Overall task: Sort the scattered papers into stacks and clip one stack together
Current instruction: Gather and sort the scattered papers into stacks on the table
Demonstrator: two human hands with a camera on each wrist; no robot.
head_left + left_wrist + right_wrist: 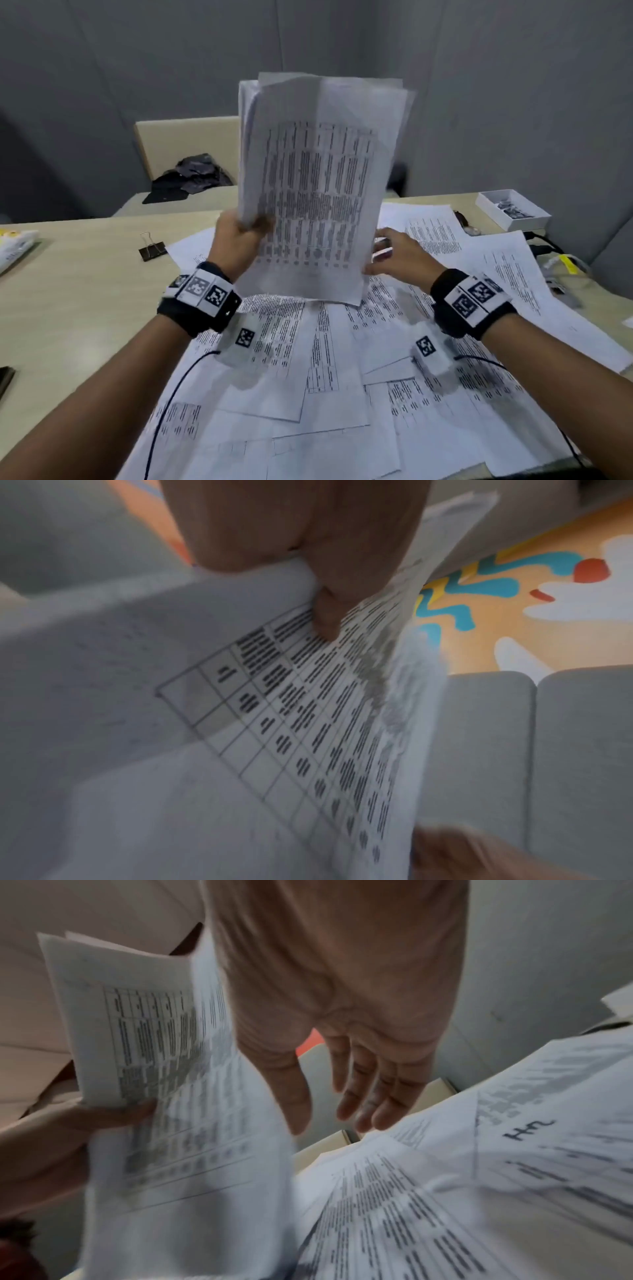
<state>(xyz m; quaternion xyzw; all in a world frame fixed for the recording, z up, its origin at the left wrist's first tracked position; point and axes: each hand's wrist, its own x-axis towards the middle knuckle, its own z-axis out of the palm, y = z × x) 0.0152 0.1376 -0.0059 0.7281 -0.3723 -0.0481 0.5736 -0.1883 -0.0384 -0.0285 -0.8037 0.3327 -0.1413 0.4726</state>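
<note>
My left hand (241, 236) grips the left edge of a stack of printed sheets (315, 192) and holds it upright above the desk; in the left wrist view the thumb (325, 615) presses on the stack of table sheets (240, 723). My right hand (394, 255) hovers just right of the stack's lower right corner with straight fingers (363, 1096) that hold nothing. The held stack (164, 1083) stands to that hand's left. Scattered papers (308, 377) cover the desk below both arms. A black binder clip (152, 248) lies on the bare desk at the left.
A white box of clips (513, 209) sits at the far right of the desk (68, 291). Cables and a yellow tag (567, 263) lie at the right edge. A dark crumpled cloth (191, 178) is on the far table. A dark object (5, 377) pokes in at the left edge.
</note>
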